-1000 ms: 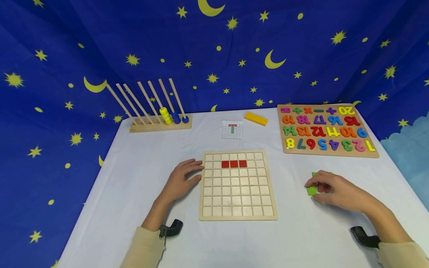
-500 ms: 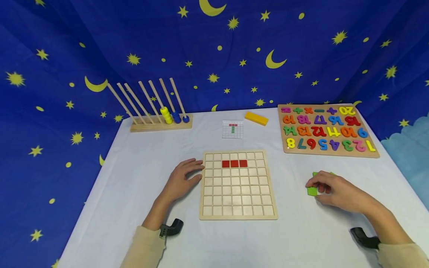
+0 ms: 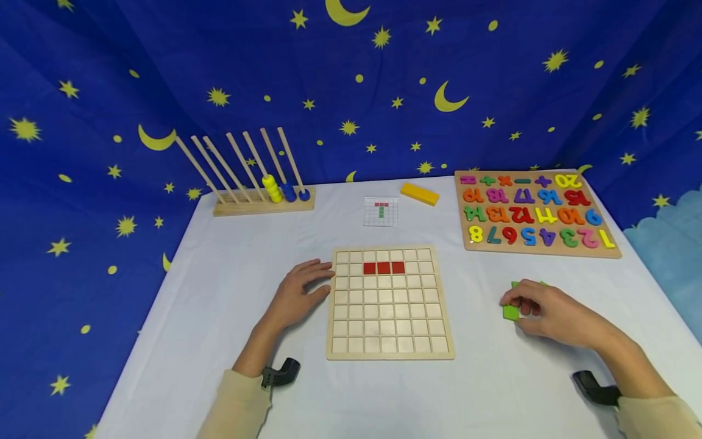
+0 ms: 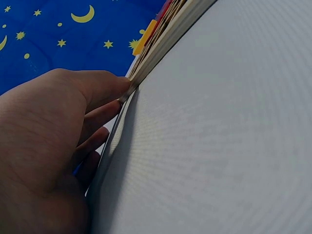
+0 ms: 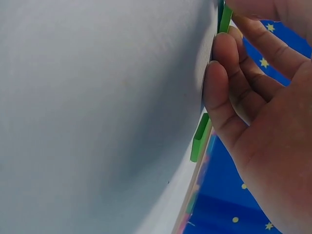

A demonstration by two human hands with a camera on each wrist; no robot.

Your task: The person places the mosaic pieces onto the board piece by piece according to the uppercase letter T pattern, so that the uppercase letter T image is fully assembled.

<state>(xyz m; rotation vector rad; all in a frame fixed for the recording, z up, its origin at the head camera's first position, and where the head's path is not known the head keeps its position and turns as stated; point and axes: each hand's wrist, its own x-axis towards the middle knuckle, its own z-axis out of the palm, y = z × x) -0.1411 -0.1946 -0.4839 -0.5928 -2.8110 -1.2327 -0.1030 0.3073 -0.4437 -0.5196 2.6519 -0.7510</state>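
A pale wooden grid board lies in front of me, with three red square tiles side by side in its second row from the far edge. At the board's left edge, my left hand rests with relaxed fingers; its fingertips touch the rim in the left wrist view. Off to the right of the board, my right hand pinches a green square tile between thumb and fingers, low over the cloth. Corners of other green tiles peek out behind that hand, mostly hidden. One green tile also shows beyond the fingers in the right wrist view.
A pattern card with a red and green T lies beyond the board, beside a yellow-orange block. A bead stand with upright pegs is at back left, a number puzzle board at back right. A starry blue curtain hangs behind.
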